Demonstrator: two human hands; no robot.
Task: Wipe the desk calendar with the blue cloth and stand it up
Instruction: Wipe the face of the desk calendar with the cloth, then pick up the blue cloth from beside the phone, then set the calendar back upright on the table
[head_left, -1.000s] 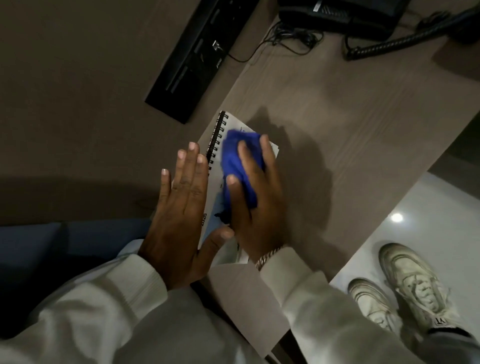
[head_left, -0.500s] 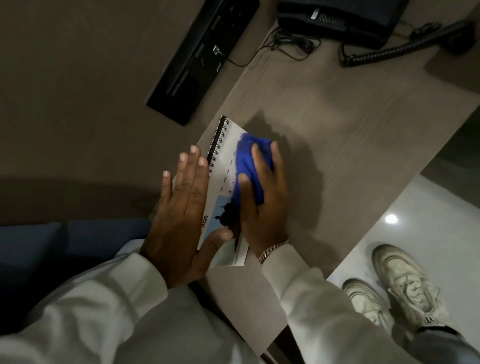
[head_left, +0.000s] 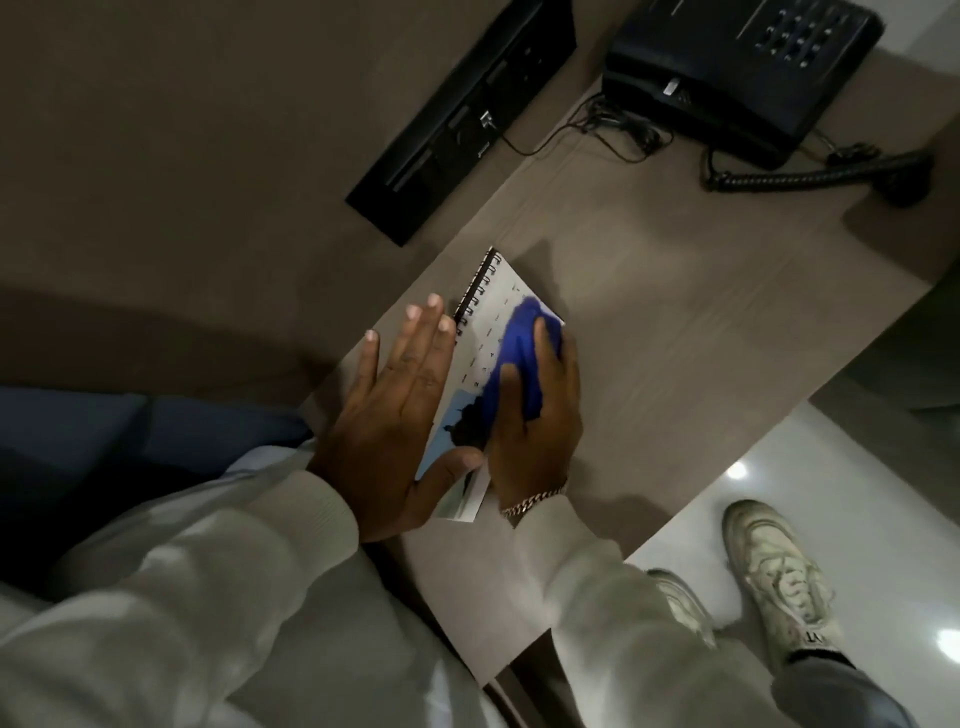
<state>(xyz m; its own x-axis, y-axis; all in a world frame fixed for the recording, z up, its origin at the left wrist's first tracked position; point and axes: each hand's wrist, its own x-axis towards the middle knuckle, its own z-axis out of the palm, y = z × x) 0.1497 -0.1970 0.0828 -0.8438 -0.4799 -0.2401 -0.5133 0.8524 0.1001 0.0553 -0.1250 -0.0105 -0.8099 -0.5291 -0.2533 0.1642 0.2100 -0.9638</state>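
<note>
The desk calendar (head_left: 493, 306) lies flat on the wooden desk (head_left: 675, 322), its black spiral binding along the far left edge and a blue picture at its near end. My left hand (head_left: 400, 410) rests flat, fingers spread, over the calendar's left side. My right hand (head_left: 535, 415) presses the bunched blue cloth (head_left: 519, 358) onto the calendar's right edge. The calendar's middle is hidden beneath both hands.
A black desk phone (head_left: 737, 67) with a coiled cord (head_left: 810, 174) sits at the far right of the desk. A black socket panel (head_left: 457, 114) is set in the brown wall at the far left. White shoes (head_left: 774, 577) stand on the glossy floor to the right.
My right hand has slid the blue cloth from the calendar's middle to its right edge. The left hand has stayed flat on the calendar.
</note>
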